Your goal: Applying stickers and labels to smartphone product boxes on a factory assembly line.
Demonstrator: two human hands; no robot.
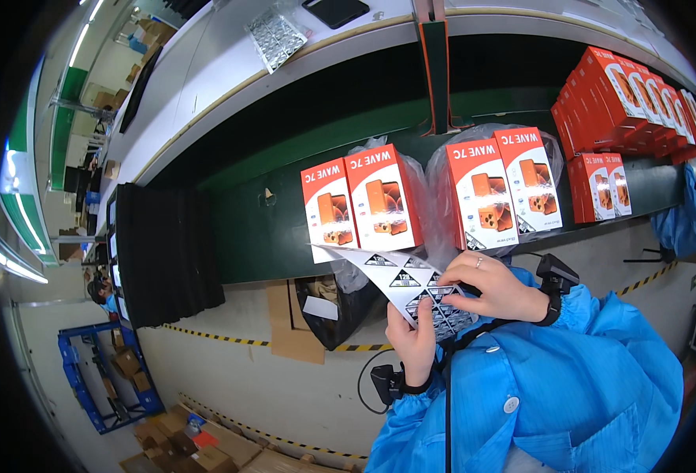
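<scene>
A white sheet of black triangular stickers (399, 277) is held in front of my body, its far left end curling below the nearest boxes. My left hand (413, 343) grips the sheet's lower edge, thumb on top. On the sheet's right part, my right hand (499, 290) has thumb and fingers pinched together at the stickers; whether one is peeled off I cannot tell. Just beyond stand red-and-white phone boxes: a left pair (383, 201) and a middle pair (482, 193). Dark triangular marks show at lower corners of the middle pair.
Many more phone boxes (616, 94) are stacked at the right of the green bench (245, 244). Clear plastic bags (430, 197) lie around the box pairs. A black bag (340, 315) hangs below the bench edge. Another person's blue sleeve (686, 217) shows at far right.
</scene>
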